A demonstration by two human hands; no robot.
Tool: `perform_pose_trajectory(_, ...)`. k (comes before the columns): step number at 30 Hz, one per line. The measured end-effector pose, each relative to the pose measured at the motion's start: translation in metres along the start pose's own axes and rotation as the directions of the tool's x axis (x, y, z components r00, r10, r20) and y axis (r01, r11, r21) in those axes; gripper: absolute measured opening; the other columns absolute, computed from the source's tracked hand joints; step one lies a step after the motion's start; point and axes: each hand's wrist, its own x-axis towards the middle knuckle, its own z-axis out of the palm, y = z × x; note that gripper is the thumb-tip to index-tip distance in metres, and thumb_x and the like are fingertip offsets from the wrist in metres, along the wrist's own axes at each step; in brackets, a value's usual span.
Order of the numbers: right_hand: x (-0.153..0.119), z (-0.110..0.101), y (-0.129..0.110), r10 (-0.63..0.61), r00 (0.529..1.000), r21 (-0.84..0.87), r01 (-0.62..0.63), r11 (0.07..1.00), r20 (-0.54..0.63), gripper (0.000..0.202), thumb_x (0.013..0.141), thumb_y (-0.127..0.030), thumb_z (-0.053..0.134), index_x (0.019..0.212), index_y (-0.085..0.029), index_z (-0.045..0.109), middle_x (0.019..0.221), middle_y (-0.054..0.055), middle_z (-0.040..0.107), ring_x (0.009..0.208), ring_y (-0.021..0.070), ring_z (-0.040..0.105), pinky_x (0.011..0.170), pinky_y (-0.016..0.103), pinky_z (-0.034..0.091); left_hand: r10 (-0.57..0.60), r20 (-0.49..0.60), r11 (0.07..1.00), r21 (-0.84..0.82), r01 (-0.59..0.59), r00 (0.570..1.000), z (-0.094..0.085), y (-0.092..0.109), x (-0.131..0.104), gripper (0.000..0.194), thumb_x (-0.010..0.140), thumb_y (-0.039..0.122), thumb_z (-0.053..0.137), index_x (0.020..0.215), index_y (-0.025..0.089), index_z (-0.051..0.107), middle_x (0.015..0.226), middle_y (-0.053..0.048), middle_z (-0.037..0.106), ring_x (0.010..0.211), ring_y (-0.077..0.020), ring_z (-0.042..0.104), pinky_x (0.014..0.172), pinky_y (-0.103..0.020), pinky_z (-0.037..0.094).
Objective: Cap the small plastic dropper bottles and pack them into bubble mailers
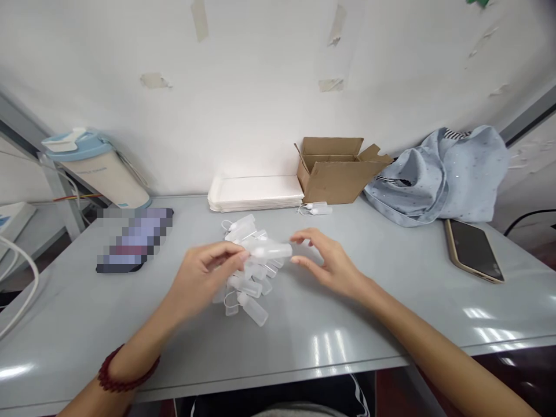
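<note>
A small translucent plastic bottle (275,250) is pinched at its cap end between the thumb and fingers of my left hand (212,266). It lies nearly level above a loose pile of similar bottles (245,286), some with thin white loops at their caps. My right hand (324,260) is just right of the held bottle's base, thumb and fingers apart, with nothing in it. A narrow gap seems to separate its fingertips from the bottle. Two more little bottles (319,208) lie by the cardboard box, away from both hands.
At the back stand a stack of white trays or envelopes (258,191) and an open cardboard box (334,179). A tumbler (104,168) and a blurred-out phone (136,240) are at left. On the right are a light-blue cloth bag (460,174) and another phone (475,250).
</note>
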Motion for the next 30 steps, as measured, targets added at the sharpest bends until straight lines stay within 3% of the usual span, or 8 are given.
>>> perform_pose_trajectory(5, 0.006, -0.015, 0.051, 0.127, 0.991, -0.33, -0.137, 0.934, -0.052, 0.04, 0.089, -0.035, 0.049, 0.123, -0.014, 0.045, 0.126, 0.018, 0.052, 0.119, 0.0295, 0.046, 0.097, 0.047, 0.04, -0.175, -0.248, 0.975, -0.176, 0.133, 0.953, -0.019, -0.017, 0.014, 0.019, 0.074, 0.037, 0.068, 0.071, 0.017, 0.069, 0.065, 0.0, 0.059, 0.055, -0.0095, 0.044, 0.05, -0.02, 0.037)
perform_pose_trajectory(8, 0.008, -0.022, 0.073, 0.208, 0.977, -0.473, -0.205, 0.857, -0.046, 0.044, 0.089, -0.035, 0.048, 0.128, -0.014, 0.043, 0.137, 0.018, 0.044, 0.123, 0.0326, 0.042, 0.094, 0.051, 0.041, -0.269, -0.25, 0.942, -0.271, 0.2, 0.93, -0.024, -0.028, 0.022, 0.023, 0.07, 0.038, 0.072, 0.075, 0.016, 0.07, 0.064, 0.0, 0.057, 0.053, -0.0084, 0.041, 0.048, -0.02, 0.034)
perform_pose_trajectory(12, 0.008, -0.023, 0.085, 0.293, 0.956, -0.567, -0.244, 0.787, -0.005, 0.046, 0.09, -0.034, 0.043, 0.132, -0.015, 0.04, 0.144, 0.017, 0.037, 0.129, 0.0331, 0.036, 0.091, 0.053, 0.041, -0.289, -0.178, 0.933, -0.271, 0.235, 0.941, -0.022, -0.034, 0.025, 0.027, 0.069, 0.042, 0.072, 0.072, 0.015, 0.07, 0.061, 0.001, 0.054, 0.051, -0.0082, 0.04, 0.046, -0.02, 0.032)
perform_pose_trajectory(18, 0.009, -0.02, 0.088, 0.281, 0.96, -0.577, -0.225, 0.785, 0.009, 0.044, 0.09, -0.03, 0.041, 0.132, -0.016, 0.042, 0.138, 0.015, 0.045, 0.127, 0.032, 0.039, 0.09, 0.05, 0.041, -0.225, -0.128, 0.973, -0.09, 0.214, 0.966, -0.018, -0.027, 0.025, 0.03, 0.073, 0.042, 0.066, 0.059, 0.015, 0.065, 0.057, 0.001, 0.055, 0.051, -0.0099, 0.042, 0.046, -0.021, 0.032)
perform_pose_trajectory(22, 0.009, -0.02, 0.091, 0.273, 0.962, -0.583, -0.239, 0.776, -0.031, 0.039, 0.09, -0.029, 0.042, 0.126, -0.017, 0.049, 0.126, 0.017, 0.05, 0.114, 0.0335, 0.045, 0.086, 0.048, 0.042, -0.163, -0.228, 0.96, 0.189, 0.208, 0.96, -0.018, -0.026, 0.024, 0.039, 0.077, 0.045, 0.057, 0.05, 0.017, 0.058, 0.046, 0.003, 0.046, 0.044, -0.0101, 0.035, 0.043, -0.023, 0.027)
perform_pose_trajectory(26, 0.009, -0.018, 0.094, 0.273, 0.96, -0.587, -0.258, 0.768, -0.065, 0.036, 0.088, -0.023, 0.043, 0.119, -0.011, 0.054, 0.111, 0.02, 0.051, 0.103, 0.033, 0.048, 0.08, 0.045, 0.043, -0.051, -0.314, 0.913, 0.369, 0.172, 0.948, -0.016, -0.028, 0.021, 0.034, 0.08, 0.042, 0.053, 0.057, 0.017, 0.06, 0.049, 0.003, 0.049, 0.044, -0.0109, 0.036, 0.044, -0.024, 0.026)
perform_pose_trajectory(30, 0.009, -0.017, 0.094, 0.277, 0.957, -0.581, -0.272, 0.767, -0.083, 0.028, 0.087, -0.019, 0.042, 0.108, -0.011, 0.059, 0.11, 0.021, 0.052, 0.101, 0.0344, 0.047, 0.077, 0.045, 0.041, -0.019, -0.321, 0.908, 0.391, 0.151, 0.947, -0.014, -0.027, 0.019, 0.03, 0.082, 0.039, 0.051, 0.065, 0.017, 0.063, 0.059, 0.002, 0.058, 0.049, -0.0116, 0.042, 0.048, -0.024, 0.03)
